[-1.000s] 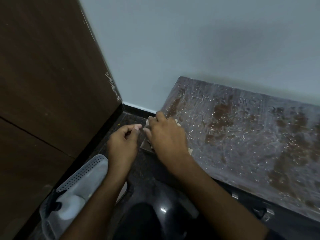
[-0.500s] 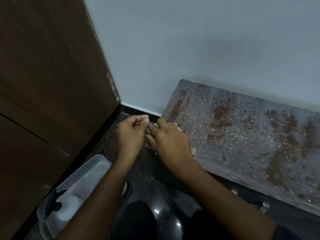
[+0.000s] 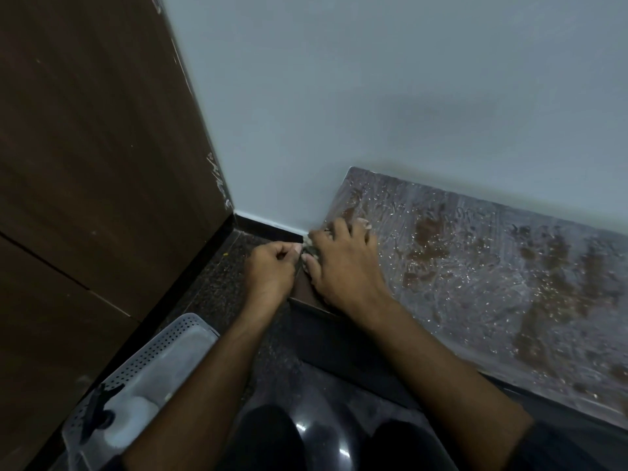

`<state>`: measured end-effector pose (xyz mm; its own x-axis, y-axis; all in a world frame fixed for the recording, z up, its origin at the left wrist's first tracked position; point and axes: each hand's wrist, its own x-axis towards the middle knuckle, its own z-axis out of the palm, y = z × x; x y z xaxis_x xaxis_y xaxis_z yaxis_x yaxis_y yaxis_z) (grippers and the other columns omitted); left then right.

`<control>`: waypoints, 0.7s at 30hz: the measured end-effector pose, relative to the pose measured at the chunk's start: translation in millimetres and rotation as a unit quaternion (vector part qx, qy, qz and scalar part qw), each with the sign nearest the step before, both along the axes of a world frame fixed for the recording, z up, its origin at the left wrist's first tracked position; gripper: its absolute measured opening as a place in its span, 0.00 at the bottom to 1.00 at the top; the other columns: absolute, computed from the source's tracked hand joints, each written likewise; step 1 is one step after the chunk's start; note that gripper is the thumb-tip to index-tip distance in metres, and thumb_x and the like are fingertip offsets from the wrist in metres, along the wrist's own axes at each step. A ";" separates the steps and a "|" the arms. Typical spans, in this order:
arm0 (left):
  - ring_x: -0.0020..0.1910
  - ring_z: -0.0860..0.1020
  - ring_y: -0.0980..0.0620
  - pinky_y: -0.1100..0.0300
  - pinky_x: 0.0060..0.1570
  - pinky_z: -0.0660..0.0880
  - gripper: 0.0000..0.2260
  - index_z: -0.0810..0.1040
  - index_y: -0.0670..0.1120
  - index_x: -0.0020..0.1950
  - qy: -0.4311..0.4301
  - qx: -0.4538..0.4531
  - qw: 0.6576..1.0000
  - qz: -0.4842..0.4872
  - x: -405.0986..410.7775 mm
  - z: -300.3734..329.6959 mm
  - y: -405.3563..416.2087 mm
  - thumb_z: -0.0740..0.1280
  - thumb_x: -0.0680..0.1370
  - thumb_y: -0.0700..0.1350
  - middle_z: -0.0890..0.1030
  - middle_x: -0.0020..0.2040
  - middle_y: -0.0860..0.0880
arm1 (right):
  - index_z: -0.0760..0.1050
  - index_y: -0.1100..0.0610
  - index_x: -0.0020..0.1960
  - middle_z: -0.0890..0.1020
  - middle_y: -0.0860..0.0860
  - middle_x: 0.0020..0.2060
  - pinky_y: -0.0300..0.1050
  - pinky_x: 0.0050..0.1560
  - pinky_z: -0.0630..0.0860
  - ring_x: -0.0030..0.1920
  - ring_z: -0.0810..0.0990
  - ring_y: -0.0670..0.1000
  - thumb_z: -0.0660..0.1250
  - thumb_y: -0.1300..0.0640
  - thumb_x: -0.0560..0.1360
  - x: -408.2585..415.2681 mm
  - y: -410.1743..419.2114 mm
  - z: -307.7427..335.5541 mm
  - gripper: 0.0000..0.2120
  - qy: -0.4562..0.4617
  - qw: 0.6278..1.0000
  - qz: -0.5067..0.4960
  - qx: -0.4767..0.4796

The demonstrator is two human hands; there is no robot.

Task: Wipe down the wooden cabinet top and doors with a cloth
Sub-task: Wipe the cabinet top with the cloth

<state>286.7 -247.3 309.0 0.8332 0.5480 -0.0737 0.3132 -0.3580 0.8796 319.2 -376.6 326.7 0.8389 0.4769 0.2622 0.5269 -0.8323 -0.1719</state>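
The low wooden cabinet top (image 3: 509, 266) runs along the wall at the right, smeared with a wet, speckled film over brown wood. My right hand (image 3: 339, 266) lies palm down at its left end, fingers spread over a pale cloth (image 3: 310, 245) that shows only in small bits by my thumb and fingertips. My left hand (image 3: 268, 270) is just off the cabinet's left edge, its fingers curled, with thumb and forefinger pinched on the cloth's end. The two hands touch. The cabinet doors are hidden below the top.
A tall dark wooden panel (image 3: 85, 164) fills the left side. A white perforated basket (image 3: 163, 355) holding a white bottle (image 3: 125, 423) stands on the dark floor (image 3: 217, 287) at lower left. My dark-clad knees (image 3: 265, 436) are at the bottom.
Both hands have slid along the cabinet's left end toward the wall. My left hand has closed in against the right one.
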 end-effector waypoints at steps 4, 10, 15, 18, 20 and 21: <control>0.41 0.81 0.56 0.65 0.37 0.72 0.07 0.86 0.46 0.50 0.028 0.020 0.999 -0.002 2.8 1.0 2.2 0.68 0.80 0.43 0.86 0.44 0.51 | 0.74 0.48 0.68 0.74 0.54 0.63 0.66 0.69 0.59 0.65 0.70 0.59 0.62 0.42 0.76 -19.8 -4.8 -8.6 0.22 -0.007 1.000 0.026 -0.003; 0.48 0.83 0.54 0.57 0.50 0.79 0.07 0.86 0.48 0.52 0.033 0.014 0.999 -0.021 10.5 4.5 0.6 0.68 0.80 0.47 0.86 0.47 0.53 | 0.75 0.50 0.65 0.74 0.53 0.59 0.55 0.54 0.71 0.59 0.71 0.56 0.62 0.46 0.78 12.3 2.9 0.5 0.17 0.014 1.000 0.000 -0.002; 0.44 0.84 0.55 0.54 0.50 0.82 0.07 0.86 0.48 0.48 0.023 -0.004 1.000 0.001 11.1 6.9 2.7 0.68 0.79 0.45 0.86 0.43 0.53 | 0.74 0.53 0.67 0.75 0.55 0.58 0.55 0.50 0.74 0.56 0.74 0.58 0.63 0.47 0.78 -13.3 -8.9 -9.3 0.20 -0.003 0.998 0.068 -0.010; 0.45 0.83 0.56 0.55 0.51 0.81 0.07 0.86 0.49 0.49 0.019 -0.010 1.000 0.012 8.3 8.2 5.0 0.68 0.79 0.45 0.86 0.45 0.54 | 0.75 0.51 0.66 0.75 0.55 0.58 0.55 0.52 0.74 0.57 0.74 0.58 0.63 0.48 0.78 5.5 -3.7 -3.7 0.17 0.025 0.999 0.029 0.007; 0.46 0.82 0.58 0.61 0.49 0.79 0.07 0.86 0.48 0.52 0.006 -0.011 1.000 0.025 5.7 9.8 8.9 0.67 0.80 0.44 0.86 0.48 0.54 | 0.76 0.51 0.64 0.76 0.54 0.58 0.56 0.52 0.74 0.57 0.74 0.58 0.63 0.48 0.79 9.2 3.2 -0.6 0.16 0.026 1.000 0.006 0.012; 0.46 0.82 0.59 0.65 0.46 0.77 0.08 0.86 0.47 0.53 0.001 -0.014 0.999 0.029 3.9 11.2 10.5 0.67 0.80 0.43 0.86 0.49 0.54 | 0.76 0.51 0.64 0.76 0.54 0.57 0.55 0.51 0.74 0.56 0.74 0.57 0.63 0.48 0.79 3.6 5.3 -0.9 0.16 0.017 1.000 0.014 0.013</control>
